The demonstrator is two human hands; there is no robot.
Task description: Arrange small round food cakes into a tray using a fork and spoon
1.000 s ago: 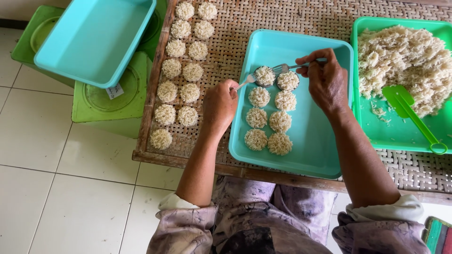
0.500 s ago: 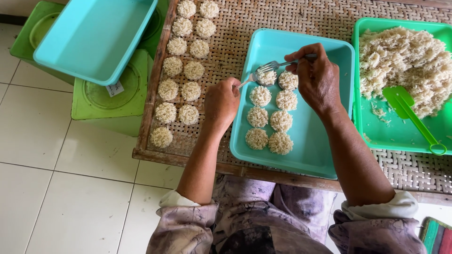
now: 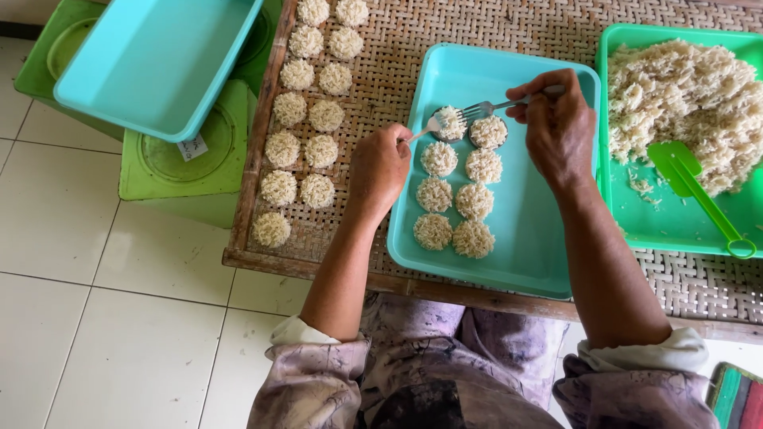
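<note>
Right hand [image 3: 556,127] pinches a fork [image 3: 481,108], left hand [image 3: 380,165] grips a spoon [image 3: 425,129]; press gently, keeping the noodle disc [image 3: 451,121] round.

Pretty bright, even daylight is seen all over, nothing dim. Soft short shadows are thrown under the hands [image 3: 380,168] and along the teal tray [image 3: 524,254] rim. A mild sheen is picked up on the floor tiles [image 3: 87,318] at lower left. Focus is kept sharp throughout, with slight bending at the edges.
</note>
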